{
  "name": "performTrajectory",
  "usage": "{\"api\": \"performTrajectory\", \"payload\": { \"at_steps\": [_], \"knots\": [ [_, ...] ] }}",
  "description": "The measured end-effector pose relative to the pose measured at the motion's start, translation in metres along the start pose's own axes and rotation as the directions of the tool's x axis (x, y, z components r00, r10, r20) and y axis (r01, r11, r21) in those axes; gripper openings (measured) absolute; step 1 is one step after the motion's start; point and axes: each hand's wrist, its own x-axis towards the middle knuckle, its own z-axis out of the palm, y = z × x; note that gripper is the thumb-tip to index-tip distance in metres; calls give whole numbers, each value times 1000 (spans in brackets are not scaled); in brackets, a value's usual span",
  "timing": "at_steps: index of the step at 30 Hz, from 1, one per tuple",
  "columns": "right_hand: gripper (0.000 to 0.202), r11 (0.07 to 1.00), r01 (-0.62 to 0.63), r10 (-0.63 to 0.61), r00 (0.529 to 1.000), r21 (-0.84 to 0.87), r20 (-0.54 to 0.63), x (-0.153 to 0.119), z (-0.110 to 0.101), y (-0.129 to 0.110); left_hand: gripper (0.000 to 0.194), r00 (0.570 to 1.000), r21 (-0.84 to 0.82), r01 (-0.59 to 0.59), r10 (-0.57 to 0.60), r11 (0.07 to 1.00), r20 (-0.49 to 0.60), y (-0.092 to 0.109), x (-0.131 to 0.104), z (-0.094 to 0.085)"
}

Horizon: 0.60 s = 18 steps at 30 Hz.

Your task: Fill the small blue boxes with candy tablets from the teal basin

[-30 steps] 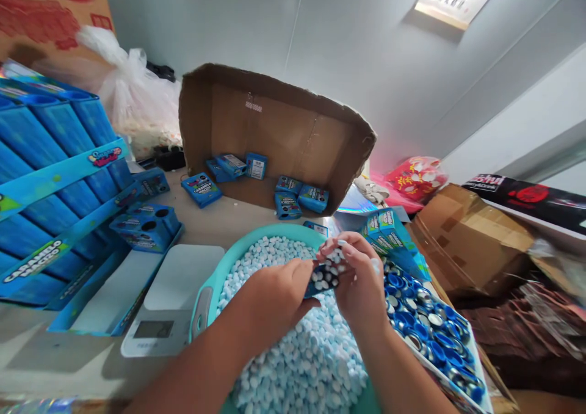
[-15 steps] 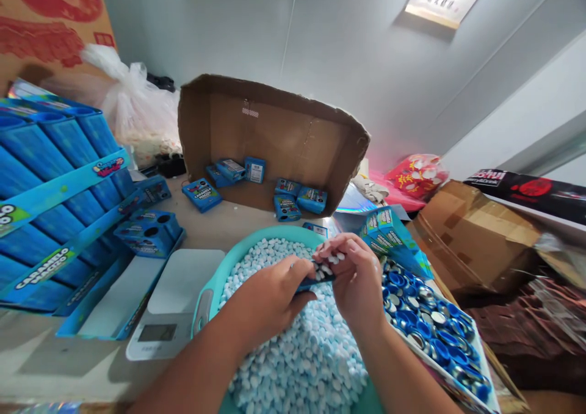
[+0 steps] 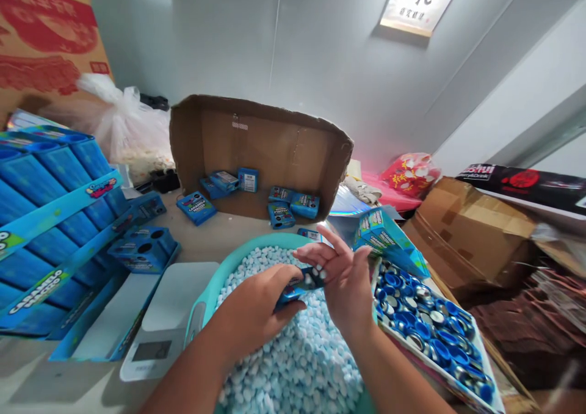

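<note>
Over a teal basin (image 3: 208, 304) heaped with pale blue and white candies (image 3: 302, 353), my left hand (image 3: 260, 307) grips a small blue box (image 3: 297, 284), tilted, with white candies showing at its right end. My right hand (image 3: 343, 279) is at that end of the box, palm turned up and fingers spread, with a few white candies beside its palm. Whether its palm touches the box is hard to tell.
A white scale (image 3: 183, 298) and a blue display of boxes (image 3: 59, 200) stand left. Behind the basin, a cardboard box (image 3: 270, 151) lies open with several small blue boxes. At right are a tray of blue-and-silver caps (image 3: 425, 322) and a blue carton (image 3: 389, 237).
My right hand has opened its fingers, which were cupped with candies at the box. The small blue box shows more now. The whole view has shifted slightly.
</note>
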Motion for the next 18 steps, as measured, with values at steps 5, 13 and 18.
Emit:
{"api": "performTrajectory", "payload": {
  "at_steps": [5,13,18],
  "knots": [
    [44,991,67,-63,997,-118,33,-7,3,1,43,998,-16,61,-61,998,-10,0,0,1],
    [50,973,93,-22,948,-210,318,-21,-3,-1,20,998,-14,56,-56,998,-9,-2,2,3],
    [43,986,121,-99,979,-115,179,-11,-9,-5,26,998,-40,22,-25,999,-65,-3,3,-1]
  ]
}}
